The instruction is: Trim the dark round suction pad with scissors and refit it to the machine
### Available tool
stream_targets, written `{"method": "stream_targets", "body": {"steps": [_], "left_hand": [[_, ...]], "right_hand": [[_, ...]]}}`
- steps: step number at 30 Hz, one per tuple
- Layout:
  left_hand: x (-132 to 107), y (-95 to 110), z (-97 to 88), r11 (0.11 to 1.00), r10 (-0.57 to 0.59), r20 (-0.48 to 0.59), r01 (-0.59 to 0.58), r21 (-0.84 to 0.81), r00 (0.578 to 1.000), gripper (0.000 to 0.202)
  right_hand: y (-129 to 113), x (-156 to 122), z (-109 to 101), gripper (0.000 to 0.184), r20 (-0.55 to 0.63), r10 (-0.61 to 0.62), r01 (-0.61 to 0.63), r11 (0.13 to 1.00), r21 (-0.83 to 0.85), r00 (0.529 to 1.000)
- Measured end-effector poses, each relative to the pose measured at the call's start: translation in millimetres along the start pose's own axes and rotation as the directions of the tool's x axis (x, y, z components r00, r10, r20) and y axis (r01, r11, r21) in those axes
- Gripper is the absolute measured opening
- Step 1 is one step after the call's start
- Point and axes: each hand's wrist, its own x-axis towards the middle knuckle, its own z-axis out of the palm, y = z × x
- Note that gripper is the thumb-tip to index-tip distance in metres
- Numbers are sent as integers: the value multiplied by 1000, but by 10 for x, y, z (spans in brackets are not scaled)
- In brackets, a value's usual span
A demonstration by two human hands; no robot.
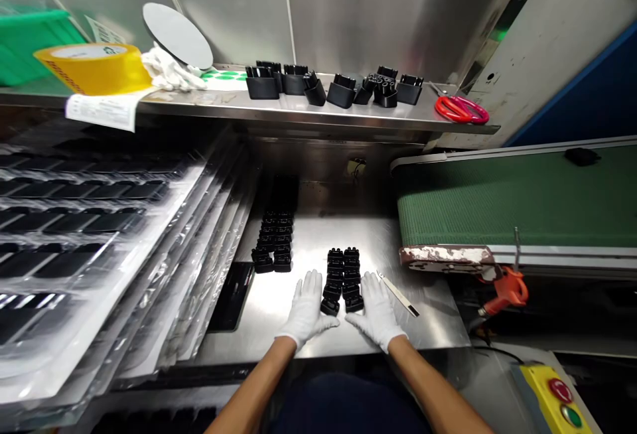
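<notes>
Both my hands wear white gloves and lie flat on the steel worktop (438, 318). My left hand (307, 309) and my right hand (377, 310) flank a short double row of small black plastic parts (342, 278), fingers stretched out, thumbs touching the nearest pieces. Neither hand grips anything. A second, longer double row of the same black parts (275, 238) lies further left and back.
Clear plastic trays (99, 255) with black parts are stacked at the left. A thin blade tool (399, 294) lies right of my right hand. A green conveyor belt (517, 202) runs at right. The shelf holds black housings (338, 89), red scissors (462, 109), yellow tape (94, 66).
</notes>
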Motion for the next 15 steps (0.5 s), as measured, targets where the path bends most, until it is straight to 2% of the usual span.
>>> {"method": "stream_targets", "body": {"steps": [4, 7, 9, 11, 13, 15], "left_hand": [[100, 22, 56, 998, 57, -18, -57, -2, 998, 76], [110, -57, 103, 998, 42, -10, -41, 49, 999, 82], [90, -134, 124, 996, 41, -11, -40, 84, 999, 89], [62, -204, 127, 997, 55, -32, -54, 57, 998, 93], [43, -252, 116, 997, 76, -60, -75, 19, 995, 90], [41, -274, 91, 994, 90, -63, -85, 75, 994, 85]], "right_hand": [[-28, 100, 21, 87, -12, -3, 3, 1000, -3, 1000], [-63, 64, -19, 81, -40, 11, -11, 1000, -6, 999], [-54, -54, -44, 77, -81, 47, -48, 999, -11, 996], [19, -239, -30, 67, -182, 128, -136, 990, -31, 975], [150, -435, 25, 55, -286, 235, -262, 963, -57, 929], [282, -563, 84, 48, -314, 317, -353, 934, -62, 895]]}}
